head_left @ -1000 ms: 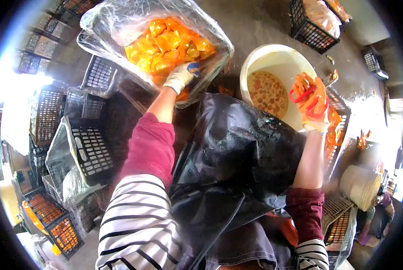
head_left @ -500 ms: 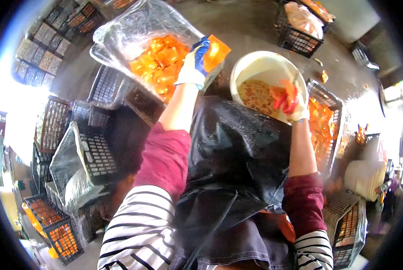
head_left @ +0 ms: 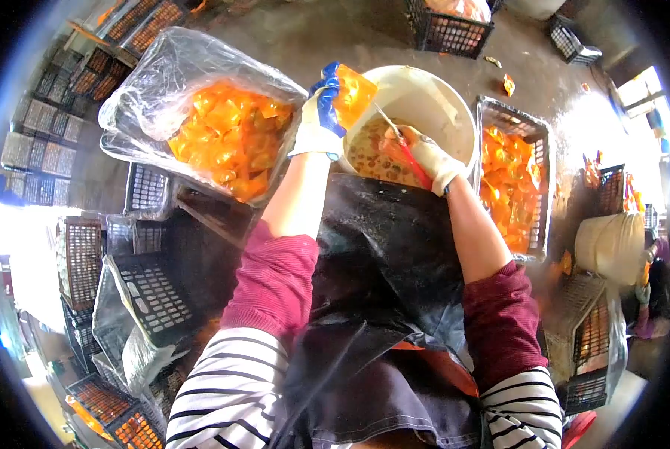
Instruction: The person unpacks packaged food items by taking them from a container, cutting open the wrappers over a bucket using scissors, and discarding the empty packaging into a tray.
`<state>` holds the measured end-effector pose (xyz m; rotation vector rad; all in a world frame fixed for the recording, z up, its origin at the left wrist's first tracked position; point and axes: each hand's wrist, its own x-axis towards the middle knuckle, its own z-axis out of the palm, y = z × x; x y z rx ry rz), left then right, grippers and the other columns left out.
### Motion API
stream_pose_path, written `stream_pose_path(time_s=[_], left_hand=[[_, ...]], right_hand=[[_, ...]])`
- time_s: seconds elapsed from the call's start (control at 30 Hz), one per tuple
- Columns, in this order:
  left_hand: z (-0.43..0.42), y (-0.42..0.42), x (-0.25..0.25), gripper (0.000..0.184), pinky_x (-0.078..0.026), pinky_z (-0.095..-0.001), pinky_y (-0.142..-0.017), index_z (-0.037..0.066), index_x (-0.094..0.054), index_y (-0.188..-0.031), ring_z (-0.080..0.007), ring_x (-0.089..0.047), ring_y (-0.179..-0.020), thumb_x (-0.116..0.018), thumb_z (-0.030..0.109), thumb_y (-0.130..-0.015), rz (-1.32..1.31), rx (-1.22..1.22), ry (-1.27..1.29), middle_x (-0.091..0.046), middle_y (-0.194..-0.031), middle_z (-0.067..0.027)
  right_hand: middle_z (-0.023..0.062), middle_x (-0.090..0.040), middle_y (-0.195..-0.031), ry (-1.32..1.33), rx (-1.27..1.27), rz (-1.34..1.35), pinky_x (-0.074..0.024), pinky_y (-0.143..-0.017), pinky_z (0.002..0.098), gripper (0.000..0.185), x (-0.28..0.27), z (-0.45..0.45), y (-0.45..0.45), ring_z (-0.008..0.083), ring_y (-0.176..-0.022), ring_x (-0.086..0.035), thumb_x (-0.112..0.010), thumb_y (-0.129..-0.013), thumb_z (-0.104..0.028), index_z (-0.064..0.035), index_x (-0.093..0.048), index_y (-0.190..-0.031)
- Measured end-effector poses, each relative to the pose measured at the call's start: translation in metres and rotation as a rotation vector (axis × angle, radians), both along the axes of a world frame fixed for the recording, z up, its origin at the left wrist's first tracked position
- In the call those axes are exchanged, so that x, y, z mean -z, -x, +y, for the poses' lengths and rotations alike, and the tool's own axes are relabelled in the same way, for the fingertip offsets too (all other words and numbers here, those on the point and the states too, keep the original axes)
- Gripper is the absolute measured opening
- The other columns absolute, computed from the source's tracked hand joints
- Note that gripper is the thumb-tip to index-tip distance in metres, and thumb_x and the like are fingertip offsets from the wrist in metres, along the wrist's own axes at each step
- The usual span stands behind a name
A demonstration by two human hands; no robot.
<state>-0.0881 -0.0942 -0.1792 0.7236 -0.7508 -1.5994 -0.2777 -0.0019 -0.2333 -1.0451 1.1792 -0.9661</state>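
Observation:
My left hand (head_left: 320, 118), in a white and blue glove, is closed on a flat orange piece (head_left: 354, 96) above the near left rim of the white bucket (head_left: 454, 112). My right hand (head_left: 423, 156), in a pale glove, is closed round a red-handled tool (head_left: 413, 161). Its thin metal tip points up and left, close to the orange piece. Brownish liquid with floating round bits (head_left: 376, 153) lies in the bucket below both hands. On the left, a plastic-lined crate (head_left: 144, 93) holds many orange pieces (head_left: 234, 131).
Right of the bucket stands a crate (head_left: 546, 179) of orange pieces. Another loaded crate (head_left: 451, 36) is at the top. Black crates (head_left: 155, 295) line the left. A pale tub (head_left: 610, 243) and a co-worker (head_left: 653, 292) are at the far right.
My left hand has lifted an orange piece out of the lined crate and brought it to the bucket. My right hand has moved left over the bucket, and the tool's tip now points toward the piece.

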Motion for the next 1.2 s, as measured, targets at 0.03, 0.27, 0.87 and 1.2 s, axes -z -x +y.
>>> stream_pose_path(time_s=[0.03, 0.27, 0.87, 1.2], left_hand=[[0.005, 0.003, -0.008, 0.038, -0.044, -0.0315, -0.094, 0.003, -0.057, -0.123, -0.0205, -0.057, -0.106, -0.056, 0.023, -0.091, -0.029, -0.003, 0.027, -0.060, -0.119, -0.0109], [-0.009, 0.012, 0.007, 0.044, -0.047, -0.0296, -0.090, 0.004, -0.056, -0.126, -0.0186, -0.057, -0.105, -0.059, 0.031, -0.091, -0.072, 0.125, -0.024, -0.058, -0.123, -0.0097], [0.005, 0.004, 0.026, 0.038, -0.049, -0.0344, -0.074, -0.004, -0.061, -0.110, -0.0247, -0.063, -0.086, -0.054, 0.026, -0.088, -0.794, 0.046, 0.142, -0.067, -0.094, -0.0186], [0.030, 0.016, -0.026, 0.035, -0.051, -0.0297, -0.073, -0.002, -0.059, -0.118, -0.0180, -0.063, -0.086, -0.052, 0.013, -0.087, -0.784, 0.246, 0.060, -0.066, -0.100, -0.0147]], right_hand=[[0.0042, -0.060, -0.099, 0.038, -0.022, 0.004, -0.0486, -0.084, 0.0244, 0.018, 0.007, -0.004, -0.001, 0.0136, -0.094, -0.059, -0.058, -0.093, -0.014, -0.0063, -0.057, -0.109], [0.0079, -0.063, -0.093, -0.232, -0.011, 0.057, -0.0502, -0.059, 0.0239, 0.034, -0.052, 0.006, -0.008, 0.0134, -0.076, -0.062, -0.066, -0.088, -0.025, -0.0023, -0.057, -0.112], [0.0042, -0.060, -0.099, -0.018, 0.105, 0.071, -0.0485, -0.073, 0.0249, 0.040, -0.060, 0.017, -0.022, 0.0108, -0.082, -0.059, -0.067, -0.088, -0.029, -0.0071, -0.053, -0.118], [0.0044, -0.060, -0.084, 0.201, 0.195, 0.134, -0.0471, -0.060, 0.0218, 0.040, -0.040, 0.006, -0.022, 0.0098, -0.062, -0.056, -0.064, -0.089, -0.026, -0.0045, -0.054, -0.121]])
